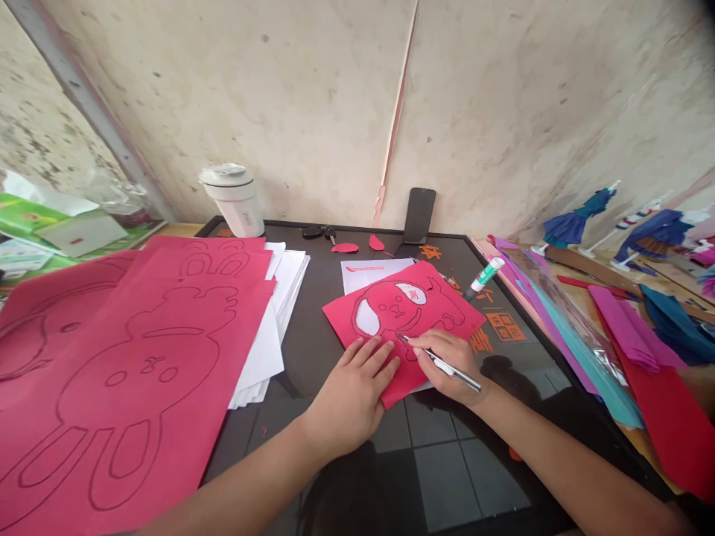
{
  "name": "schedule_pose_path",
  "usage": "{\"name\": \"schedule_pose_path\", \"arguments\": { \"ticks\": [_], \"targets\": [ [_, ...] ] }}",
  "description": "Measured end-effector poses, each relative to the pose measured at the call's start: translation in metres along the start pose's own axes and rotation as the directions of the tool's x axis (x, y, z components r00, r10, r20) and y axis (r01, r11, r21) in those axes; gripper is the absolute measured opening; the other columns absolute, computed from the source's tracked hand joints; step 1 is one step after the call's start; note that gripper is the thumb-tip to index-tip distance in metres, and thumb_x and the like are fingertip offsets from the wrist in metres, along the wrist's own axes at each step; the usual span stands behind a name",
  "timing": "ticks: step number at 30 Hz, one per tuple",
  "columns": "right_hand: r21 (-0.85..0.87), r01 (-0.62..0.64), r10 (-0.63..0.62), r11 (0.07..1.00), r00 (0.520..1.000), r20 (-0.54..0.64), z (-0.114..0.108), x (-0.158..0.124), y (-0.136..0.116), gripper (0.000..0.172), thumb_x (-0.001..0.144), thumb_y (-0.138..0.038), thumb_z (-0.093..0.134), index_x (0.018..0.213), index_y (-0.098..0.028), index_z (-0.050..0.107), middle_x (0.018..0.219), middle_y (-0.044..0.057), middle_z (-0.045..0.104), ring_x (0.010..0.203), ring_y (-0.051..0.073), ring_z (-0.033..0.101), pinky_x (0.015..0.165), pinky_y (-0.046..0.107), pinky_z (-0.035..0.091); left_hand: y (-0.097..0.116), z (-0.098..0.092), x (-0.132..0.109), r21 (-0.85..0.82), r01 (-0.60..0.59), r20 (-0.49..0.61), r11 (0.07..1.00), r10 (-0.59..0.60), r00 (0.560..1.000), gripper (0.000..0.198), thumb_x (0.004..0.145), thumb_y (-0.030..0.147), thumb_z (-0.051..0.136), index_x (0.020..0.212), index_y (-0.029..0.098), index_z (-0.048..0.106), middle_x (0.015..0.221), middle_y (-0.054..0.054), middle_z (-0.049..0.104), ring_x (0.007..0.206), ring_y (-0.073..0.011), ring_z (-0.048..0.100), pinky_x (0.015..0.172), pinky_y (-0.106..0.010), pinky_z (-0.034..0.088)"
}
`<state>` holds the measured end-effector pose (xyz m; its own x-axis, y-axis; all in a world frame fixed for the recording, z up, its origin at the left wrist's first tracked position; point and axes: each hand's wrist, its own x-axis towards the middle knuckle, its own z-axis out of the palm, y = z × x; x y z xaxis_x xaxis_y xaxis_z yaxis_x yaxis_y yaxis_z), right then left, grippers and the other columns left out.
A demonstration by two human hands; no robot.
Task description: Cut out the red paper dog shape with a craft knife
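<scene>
- my left hand (349, 402): fingers (380, 357) spread wide, pressing the red paper sheet (340, 320) onto the black tabletop (335, 439) so it cannot slide
- my right hand (444, 365): fingers closed around a craft knife (455, 371), held like a pen for control, its tip at the traced outline
- centre of frame: the red sheet, overlapping a white paper (363, 275)
- lower left: pink sheets (139, 417) with traced figures, set aside from my cutting spot
</scene>
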<state>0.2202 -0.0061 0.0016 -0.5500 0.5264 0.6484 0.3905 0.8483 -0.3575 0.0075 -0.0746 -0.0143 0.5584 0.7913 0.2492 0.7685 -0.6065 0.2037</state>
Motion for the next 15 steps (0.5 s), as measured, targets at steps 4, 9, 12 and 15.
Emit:
{"name": "schedule_pose_path", "arguments": {
  "ticks": [4,9,12,15],
  "targets": [
    [-0.001,-0.051,0.051,0.999,0.998,0.024,0.0025,0.0008,-0.0011,0.024,0.093,-0.013,0.052,0.109,-0.022,0.068,0.092,0.007,0.075,0.082,0.017,0.071,0.075,0.030,0.060,0.0004,0.0004,0.0002,0.004,0.000,-0.018,1.000,0.000,1.000,0.057,0.083,0.013,0.052,0.140,0.015,0.053,0.150,-0.011,0.047,0.139,-0.0344,0.040,0.116,-0.054,0.031],
    [0.007,-0.076,0.075,0.997,0.996,0.054,0.0040,0.0011,-0.0011,0.026,0.093,-0.014,0.053,0.111,-0.022,0.069,0.094,0.006,0.076,0.085,0.018,0.072,0.078,0.030,0.060,0.0004,0.0019,0.0004,-0.009,0.008,-0.014,1.000,-0.008,1.000,0.057,0.082,0.014,0.052,0.140,0.015,0.053,0.151,-0.011,0.046,0.139,-0.0348,0.039,0.116,-0.055,0.030],
    [0.003,-0.072,0.072,0.997,0.996,0.059,0.0044,0.0013,-0.0007,0.027,0.093,-0.013,0.052,0.112,-0.022,0.069,0.094,0.006,0.076,0.084,0.018,0.072,0.077,0.031,0.060,0.0010,0.0009,0.0003,-0.010,0.005,-0.001,1.000,-0.005,1.000,0.058,0.083,0.013,0.051,0.140,0.015,0.053,0.151,-0.011,0.045,0.140,-0.0349,0.038,0.116,-0.055,0.030],
    [-0.007,-0.061,0.061,0.998,0.996,0.061,0.0049,0.0012,-0.0003,0.027,0.093,-0.013,0.052,0.112,-0.022,0.069,0.093,0.006,0.076,0.084,0.018,0.072,0.077,0.031,0.060,0.0014,-0.0002,0.0002,-0.006,0.004,0.002,1.000,-0.004,1.000,0.058,0.083,0.013,0.050,0.140,0.015,0.052,0.151,-0.012,0.045,0.140,-0.0345,0.038,0.116,-0.055,0.029]
  ]
}}
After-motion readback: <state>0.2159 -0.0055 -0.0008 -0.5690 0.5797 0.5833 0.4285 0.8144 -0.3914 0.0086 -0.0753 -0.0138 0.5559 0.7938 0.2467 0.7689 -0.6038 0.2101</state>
